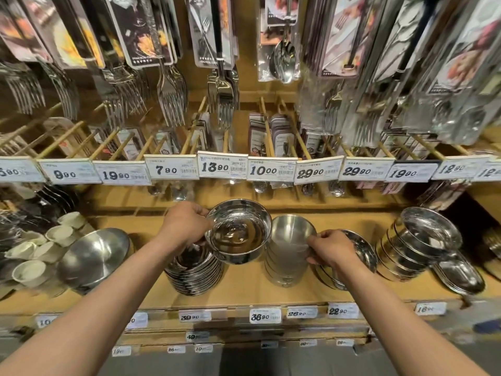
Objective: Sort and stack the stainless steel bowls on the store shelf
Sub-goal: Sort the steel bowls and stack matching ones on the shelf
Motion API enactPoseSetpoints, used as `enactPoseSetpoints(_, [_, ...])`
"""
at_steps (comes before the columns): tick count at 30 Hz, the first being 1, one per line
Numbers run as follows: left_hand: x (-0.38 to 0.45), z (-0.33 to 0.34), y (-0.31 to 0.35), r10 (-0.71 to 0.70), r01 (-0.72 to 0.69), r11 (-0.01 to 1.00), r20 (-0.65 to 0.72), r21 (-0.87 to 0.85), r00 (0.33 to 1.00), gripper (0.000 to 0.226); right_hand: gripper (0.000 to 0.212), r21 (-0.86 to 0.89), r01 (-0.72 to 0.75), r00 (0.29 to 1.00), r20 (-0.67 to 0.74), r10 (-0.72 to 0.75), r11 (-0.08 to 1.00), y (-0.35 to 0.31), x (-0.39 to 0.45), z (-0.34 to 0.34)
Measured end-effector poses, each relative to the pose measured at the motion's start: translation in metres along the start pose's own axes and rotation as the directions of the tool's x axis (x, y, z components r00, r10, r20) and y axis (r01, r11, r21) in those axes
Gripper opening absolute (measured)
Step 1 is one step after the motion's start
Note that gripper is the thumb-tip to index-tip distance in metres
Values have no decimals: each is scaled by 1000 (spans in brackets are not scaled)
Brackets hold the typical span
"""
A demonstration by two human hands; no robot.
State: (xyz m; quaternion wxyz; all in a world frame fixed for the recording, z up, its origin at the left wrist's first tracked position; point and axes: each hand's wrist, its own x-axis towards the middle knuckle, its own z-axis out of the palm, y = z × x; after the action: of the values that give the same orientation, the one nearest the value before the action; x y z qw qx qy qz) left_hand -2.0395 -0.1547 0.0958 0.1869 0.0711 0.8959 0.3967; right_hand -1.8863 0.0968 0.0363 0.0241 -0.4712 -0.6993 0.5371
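Step in hand: sorting. Left hand (187, 222) grips the rim of a shiny round stainless steel bowl (240, 232), held tilted above the low stack of dark-rimmed steel bowls (193, 270) on the wooden store shelf (244, 290). Right hand (329, 246) pinches the rim of the tall matte steel bowl stack (287, 256) — steadying it, probably. Next move, judged: match the lifted bowl by size, then lower it level so it nests — not wedges.

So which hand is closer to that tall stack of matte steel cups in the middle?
The right. The right hand holds the rim of the top cup in the stack of cups. The left hand is off to the stack's left, holding a shiny bowl.
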Motion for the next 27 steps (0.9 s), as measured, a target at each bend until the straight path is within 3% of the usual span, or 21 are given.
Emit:
enactPoseSetpoints(11, [-17,3,5,-33,32,998,-13,-59,999,8,26,-175,190,969,-122,-212,966,-18,-32,-25])
enactPoseSetpoints(13, [-23,5,8,-47,46,996,-13,-76,999,4,22,-101,241,969,-28,-245,965,-22,-45,-26])
enactPoseSetpoints(15, [-30,8,12,-66,65,992,-11,-104,998,2,19,104,208,964,145,-221,973,-27,-62,-25])
enactPoseSetpoints(18, [-45,16,18,-81,80,985,-1,-152,997,2,39,185,137,915,353,-196,973,-29,-80,-20])
enactPoseSetpoints(20, [-57,23,22,-77,75,977,1,-200,997,3,45,206,129,899,389,-202,970,-25,-86,-18])
enactPoseSetpoints(24, [-84,38,25,-74,65,958,-22,-279,997,21,15,274,158,910,333,-248,948,-11,-90,-29])
enactPoseSetpoints(27, [-108,46,22,-49,37,948,-31,-316,998,6,16,308,159,888,370,-272,938,-1,-94,-43])
